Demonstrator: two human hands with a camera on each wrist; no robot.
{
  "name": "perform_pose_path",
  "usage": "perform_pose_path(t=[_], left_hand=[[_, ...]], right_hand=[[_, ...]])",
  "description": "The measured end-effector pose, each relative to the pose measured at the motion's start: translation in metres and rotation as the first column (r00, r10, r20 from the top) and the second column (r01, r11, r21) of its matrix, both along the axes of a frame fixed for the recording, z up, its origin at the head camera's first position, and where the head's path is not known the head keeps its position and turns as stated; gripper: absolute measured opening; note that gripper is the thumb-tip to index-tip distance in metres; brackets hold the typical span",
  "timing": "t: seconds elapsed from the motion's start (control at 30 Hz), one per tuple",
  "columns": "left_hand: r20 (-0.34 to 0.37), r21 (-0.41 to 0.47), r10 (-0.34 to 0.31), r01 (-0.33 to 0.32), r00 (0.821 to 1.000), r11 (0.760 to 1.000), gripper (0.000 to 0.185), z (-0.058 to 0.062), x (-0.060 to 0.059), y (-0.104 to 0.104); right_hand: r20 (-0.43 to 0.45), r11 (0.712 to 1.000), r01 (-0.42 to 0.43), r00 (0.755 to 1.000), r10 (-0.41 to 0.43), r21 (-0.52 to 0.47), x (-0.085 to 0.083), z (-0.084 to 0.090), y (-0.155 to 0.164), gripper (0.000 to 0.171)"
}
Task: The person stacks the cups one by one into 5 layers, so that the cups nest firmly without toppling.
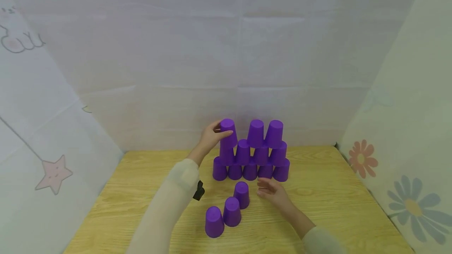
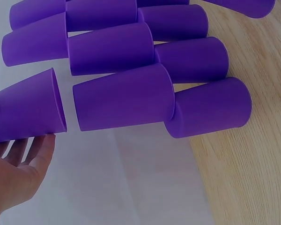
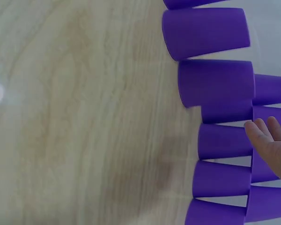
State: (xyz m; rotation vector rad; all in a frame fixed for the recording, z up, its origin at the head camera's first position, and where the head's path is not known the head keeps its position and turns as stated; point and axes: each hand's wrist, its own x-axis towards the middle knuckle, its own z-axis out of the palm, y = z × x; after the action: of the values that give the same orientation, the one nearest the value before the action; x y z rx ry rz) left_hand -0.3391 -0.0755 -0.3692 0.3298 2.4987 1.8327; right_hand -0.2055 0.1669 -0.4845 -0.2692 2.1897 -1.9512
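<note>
Three loose purple cups (image 1: 231, 211) sit nearest on the desk (image 1: 339, 207). Beyond them, the right hand (image 1: 272, 192) hovers with relaxed, spread fingers beside the pyramid's bottom row (image 1: 250, 170), while the left hand (image 1: 210, 137), arm outstretched, grips the top-left cup (image 1: 228, 133).

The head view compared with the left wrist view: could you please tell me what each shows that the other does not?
Only the head view shows the right hand open near the pyramid's bottom row, three loose cups in a line on the wooden table, and the flower-printed sheet. Only the left wrist view shows the gap between the held cup and the cup below it. Both show the left hand holding that top-left cup and the purple cup pyramid.
</note>
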Motion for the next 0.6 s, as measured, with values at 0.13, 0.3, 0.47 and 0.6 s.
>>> perform_pose_path(t=[0.13, 0.3, 0.47, 0.6], left_hand=[[0.006, -0.013, -0.013, 0.013, 1.0, 1.0, 0.058, -0.002, -0.004, 0.004], [0.002, -0.013, -0.018, 0.018, 1.0, 1.0, 0.057, -0.004, -0.007, 0.006], [-0.024, -0.021, -0.023, 0.022, 0.999, 1.0, 0.057, -0.003, -0.007, 0.008], [-0.025, -0.033, -0.015, 0.015, 1.0, 0.999, 0.056, -0.002, -0.005, 0.012]], right_hand=[[0.005, 0.998, -0.055, 0.998, 0.055, -0.005, 0.006, -0.009, -0.007, 0.055], [-0.021, 0.986, -0.164, 0.986, 0.163, -0.028, 0.012, -0.019, -0.017, 0.055], [-0.029, 0.967, -0.244, 0.97, 0.243, -0.076, 0.019, -0.027, -0.028, 0.056], [-0.004, 0.966, -0.245, 0.969, 0.246, -0.088, 0.023, -0.033, -0.037, 0.058]])
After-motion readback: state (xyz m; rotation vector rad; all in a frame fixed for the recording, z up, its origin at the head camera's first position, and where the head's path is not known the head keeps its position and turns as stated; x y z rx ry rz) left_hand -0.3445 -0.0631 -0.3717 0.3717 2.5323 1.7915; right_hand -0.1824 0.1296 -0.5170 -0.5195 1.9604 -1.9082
